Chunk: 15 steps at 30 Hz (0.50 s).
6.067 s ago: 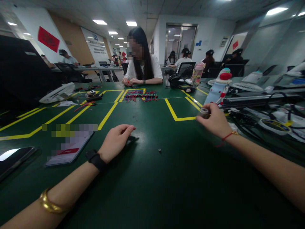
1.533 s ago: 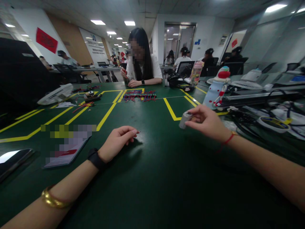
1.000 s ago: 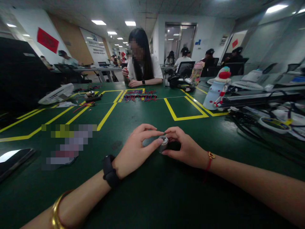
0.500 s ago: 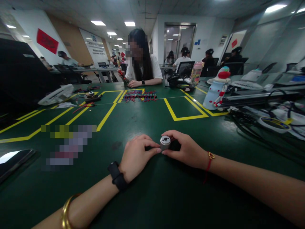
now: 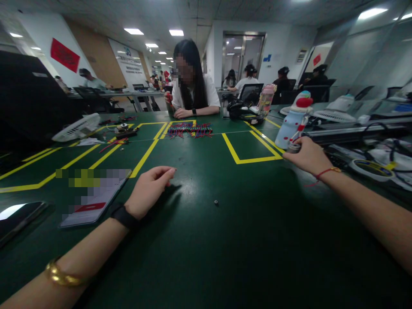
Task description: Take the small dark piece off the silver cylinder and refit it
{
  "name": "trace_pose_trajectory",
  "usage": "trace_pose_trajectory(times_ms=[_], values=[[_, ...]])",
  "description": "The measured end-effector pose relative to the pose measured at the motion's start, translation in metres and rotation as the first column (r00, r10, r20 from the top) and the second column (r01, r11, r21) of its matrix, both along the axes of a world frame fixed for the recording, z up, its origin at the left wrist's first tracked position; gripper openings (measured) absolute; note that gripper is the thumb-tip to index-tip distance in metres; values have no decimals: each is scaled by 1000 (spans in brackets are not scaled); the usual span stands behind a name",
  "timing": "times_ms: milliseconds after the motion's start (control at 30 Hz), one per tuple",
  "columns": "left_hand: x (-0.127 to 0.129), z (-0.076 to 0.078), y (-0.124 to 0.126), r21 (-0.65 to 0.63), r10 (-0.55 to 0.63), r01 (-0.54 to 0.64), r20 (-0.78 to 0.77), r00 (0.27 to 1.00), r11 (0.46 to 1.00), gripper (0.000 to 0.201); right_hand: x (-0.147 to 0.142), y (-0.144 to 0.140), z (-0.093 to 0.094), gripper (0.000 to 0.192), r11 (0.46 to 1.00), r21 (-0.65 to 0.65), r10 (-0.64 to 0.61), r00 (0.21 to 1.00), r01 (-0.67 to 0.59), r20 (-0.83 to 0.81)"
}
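Nearest you, your left hand (image 5: 148, 191) rests on the green table (image 5: 225, 257), fingers loosely curled, gripping nothing. Just right of it, a tiny dark ring part (image 5: 216, 202) lies alone on the table, apart from both hands; watch it, it looks easy to knock or lose.

Farther out, your right hand (image 5: 307, 156) is stretched to the table's right side, fingers closed round a small silver cylinder (image 5: 292, 148), held just in front of the white-and-blue bottle (image 5: 291, 122). Cylinder's mostly covered by your fingers, so can't tell how it's oriented. Keep the grip on its sides, firm but not tight, and keep your wrist clear of the bottle & the cables (image 5: 370, 167) at right; looks cramped there.

Beyond that: yellow tape lines (image 5: 240, 156), then a bundle of red-blue wires (image 5: 189, 128), w/ another person (image 5: 193, 90) seated at the far edge.
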<state>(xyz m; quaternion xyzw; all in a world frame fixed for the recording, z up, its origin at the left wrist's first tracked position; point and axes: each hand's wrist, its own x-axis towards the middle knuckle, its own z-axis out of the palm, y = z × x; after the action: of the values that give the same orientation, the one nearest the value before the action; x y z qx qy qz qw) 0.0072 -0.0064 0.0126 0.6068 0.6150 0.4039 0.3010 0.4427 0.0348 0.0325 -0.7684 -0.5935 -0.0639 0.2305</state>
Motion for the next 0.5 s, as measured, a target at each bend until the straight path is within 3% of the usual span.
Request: trace_pose_trajectory(times_ms=[67, 133, 200, 267, 300, 367, 400, 433, 500], values=[[-7, -7, 9, -19, 55, -54, 93, 994, 998, 40, 33, 10, 2, 54, 979, -169, -107, 993, 115, 53], [-8, -12, 13, -21, 69, -67, 125, 990, 998, 39, 47, 11, 4, 54, 944, -295, -134, 989, 146, 61], [-7, -15, 15, -2, 68, -68, 105, 992, 998, 36, 40, 7, 7, 65, 953, -232, -174, 978, 196, 114], [-6, -17, 15, 11, 81, -82, 73, 994, 997, 35, 15, -3, 9, 76, 981, -13, -187, 960, 194, 211], [-5, -18, 15, 13, 93, -94, 59, 994, 996, 35, -4, -9, 8, 75, 989, 95, -136, 959, 116, 247], [-5, -19, 15, 13, 104, -104, 35, 994, 994, 35, -48, -26, 5, 62, 967, 162, 152, 953, -198, 261], [-5, -19, 15, 14, 100, -101, 24, 995, 995, 35, -72, -35, 2, 57, 915, 126, 350, 910, -383, 221], [-5, -19, 15, 15, 94, -95, 16, 995, 995, 35, -94, -45, -3, 54, 830, 67, 540, 828, -554, 154], [-5, -20, 15, 15, 88, -88, 13, 996, 996, 36, -133, -64, -12, 51, 639, -18, 769, 640, -769, -4]])
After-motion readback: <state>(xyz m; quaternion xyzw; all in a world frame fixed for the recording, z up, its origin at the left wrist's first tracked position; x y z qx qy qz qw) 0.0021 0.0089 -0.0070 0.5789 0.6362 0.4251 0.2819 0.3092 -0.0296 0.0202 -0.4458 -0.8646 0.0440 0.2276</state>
